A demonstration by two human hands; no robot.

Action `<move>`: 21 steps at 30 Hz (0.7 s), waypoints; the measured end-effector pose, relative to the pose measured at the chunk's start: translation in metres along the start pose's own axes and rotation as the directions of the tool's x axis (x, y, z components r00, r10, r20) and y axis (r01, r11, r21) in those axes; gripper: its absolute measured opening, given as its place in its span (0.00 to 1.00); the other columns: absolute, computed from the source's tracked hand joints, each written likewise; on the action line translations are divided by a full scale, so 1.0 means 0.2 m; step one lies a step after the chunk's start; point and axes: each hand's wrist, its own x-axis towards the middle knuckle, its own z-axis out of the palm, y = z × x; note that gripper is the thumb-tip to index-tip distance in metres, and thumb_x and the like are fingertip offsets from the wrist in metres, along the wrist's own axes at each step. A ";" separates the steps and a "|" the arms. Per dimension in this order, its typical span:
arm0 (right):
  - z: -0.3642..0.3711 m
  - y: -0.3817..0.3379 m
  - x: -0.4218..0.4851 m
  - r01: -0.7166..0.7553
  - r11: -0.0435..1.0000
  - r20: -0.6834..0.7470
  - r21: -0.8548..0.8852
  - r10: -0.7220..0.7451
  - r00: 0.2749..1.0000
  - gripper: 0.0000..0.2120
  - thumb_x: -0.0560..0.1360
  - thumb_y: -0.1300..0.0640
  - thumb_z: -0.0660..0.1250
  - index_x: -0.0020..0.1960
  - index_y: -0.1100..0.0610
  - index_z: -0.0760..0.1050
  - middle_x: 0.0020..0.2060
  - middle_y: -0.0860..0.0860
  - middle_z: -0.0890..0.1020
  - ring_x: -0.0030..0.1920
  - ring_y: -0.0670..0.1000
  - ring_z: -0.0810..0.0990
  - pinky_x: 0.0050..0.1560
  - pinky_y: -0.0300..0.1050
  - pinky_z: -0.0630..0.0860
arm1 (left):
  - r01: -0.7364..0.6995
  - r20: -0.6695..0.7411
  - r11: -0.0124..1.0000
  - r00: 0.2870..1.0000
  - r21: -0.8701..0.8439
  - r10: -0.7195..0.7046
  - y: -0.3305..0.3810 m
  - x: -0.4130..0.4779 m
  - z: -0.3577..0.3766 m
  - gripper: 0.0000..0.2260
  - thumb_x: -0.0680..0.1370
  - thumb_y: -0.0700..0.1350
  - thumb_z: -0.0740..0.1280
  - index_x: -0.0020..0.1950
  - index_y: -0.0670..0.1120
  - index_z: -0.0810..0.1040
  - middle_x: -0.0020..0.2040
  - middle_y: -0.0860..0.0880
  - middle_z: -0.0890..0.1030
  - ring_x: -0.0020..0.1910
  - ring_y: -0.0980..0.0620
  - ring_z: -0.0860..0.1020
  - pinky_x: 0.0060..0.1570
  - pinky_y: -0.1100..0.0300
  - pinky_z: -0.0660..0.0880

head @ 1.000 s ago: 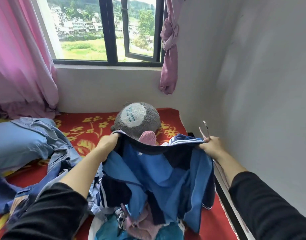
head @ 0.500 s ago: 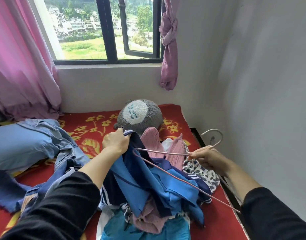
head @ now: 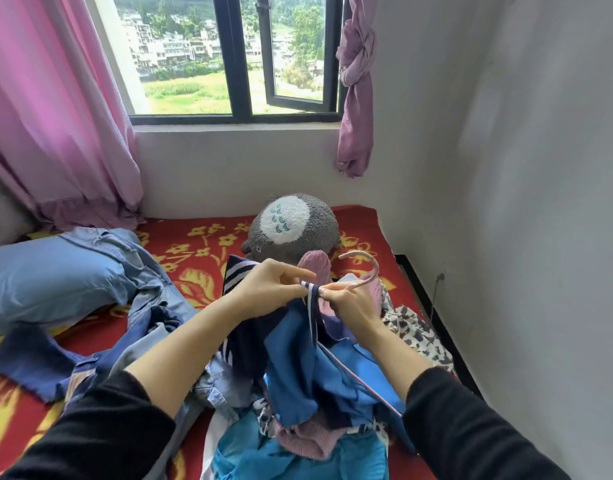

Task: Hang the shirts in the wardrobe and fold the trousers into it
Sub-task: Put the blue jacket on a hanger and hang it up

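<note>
Blue shirt hangs bunched from both hands over a heap of other clothes on the bed, with a blue pillow and a crumpled pair of jeans lying well off to the left. The left hand pinches the cloth just left of the shirt's striped collar, thumb and fingers closed on the fabric and the forefinger reaching right. The collar's edge stands between the two hands, which nearly touch across it. The right hand has its fingers curled round the neck of a pink hanger, and its fingertips meet the collar edge too. The hook rises up and away from that hand and curls back to the left, in front of the grey plush toy. One hanger arm runs the other way, slanting down and to the right toward the person, alongside the blue cloth; whether it is inside the shirt or only lying against it cannot be told, and the other arm is hidden. By my reckoning the neck opening sits just left of the right fingers, so the hanger has to go leftward and down through it while the left hand holds the collar open. No wardrobe shows in this view.
</note>
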 end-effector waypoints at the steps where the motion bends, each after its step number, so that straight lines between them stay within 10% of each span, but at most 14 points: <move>1: 0.01 0.00 0.00 -0.004 1.000 0.005 0.030 0.004 1.000 0.19 0.72 0.70 0.65 0.28 0.53 0.79 0.18 0.41 0.71 0.22 0.39 0.66 0.28 0.34 0.62 | -0.002 -0.081 0.986 0.997 0.167 0.016 -0.06 0.00 -0.02 0.19 0.69 0.49 0.66 0.60 0.54 0.80 0.46 0.53 0.76 0.48 0.55 0.72 0.52 0.58 0.72; 4: 0.06 0.00 -0.02 -0.009 0.995 0.062 0.097 0.003 0.998 0.10 0.70 0.70 0.67 0.33 0.62 0.80 0.20 0.44 0.71 0.22 0.39 0.65 0.26 0.32 0.63 | 0.054 -0.073 0.741 0.997 0.669 -0.007 -0.17 -0.03 -0.05 0.18 0.72 0.49 0.63 0.62 0.55 0.74 0.58 0.51 0.74 0.62 0.48 0.66 0.62 0.50 0.62; 11: 0.05 0.09 -0.06 -0.254 0.933 0.375 0.257 0.146 0.915 0.20 0.56 0.67 0.54 0.45 0.65 0.75 0.34 0.56 0.74 0.30 0.48 0.70 0.27 0.37 0.62 | -0.152 0.044 0.807 0.987 0.571 0.155 -0.30 -0.06 -0.06 0.14 0.73 0.37 0.57 0.52 0.47 0.79 0.42 0.51 0.71 0.47 0.45 0.71 0.52 0.52 0.66; 14: -0.07 0.18 0.02 -0.195 0.966 0.265 -0.171 0.235 0.935 0.25 0.60 0.67 0.61 0.57 0.61 0.79 0.50 0.56 0.80 0.42 0.47 0.76 0.37 0.36 0.73 | -0.180 0.039 0.862 0.982 0.474 0.184 -0.31 -0.12 -0.09 0.15 0.69 0.37 0.53 0.45 0.43 0.78 0.39 0.51 0.68 0.41 0.49 0.67 0.44 0.54 0.65; 17: 0.00 0.32 0.04 0.010 0.776 0.325 -0.631 0.253 0.911 0.26 0.70 0.58 0.71 0.67 0.47 0.73 0.61 0.51 0.74 0.59 0.49 0.72 0.57 0.48 0.70 | -0.224 0.100 0.866 0.975 0.447 0.200 -0.26 -0.15 -0.11 0.13 0.69 0.37 0.52 0.42 0.41 0.76 0.40 0.50 0.70 0.42 0.50 0.68 0.45 0.55 0.66; 21: 0.12 0.43 0.10 0.074 0.584 0.251 -0.808 0.227 0.941 0.10 0.77 0.52 0.60 0.37 0.49 0.71 0.46 0.47 0.77 0.57 0.54 0.75 0.53 0.53 0.61 | -0.310 0.141 0.839 0.951 0.448 0.276 -0.21 -0.21 -0.16 0.10 0.71 0.38 0.54 0.39 0.44 0.75 0.41 0.56 0.71 0.43 0.55 0.70 0.46 0.65 0.67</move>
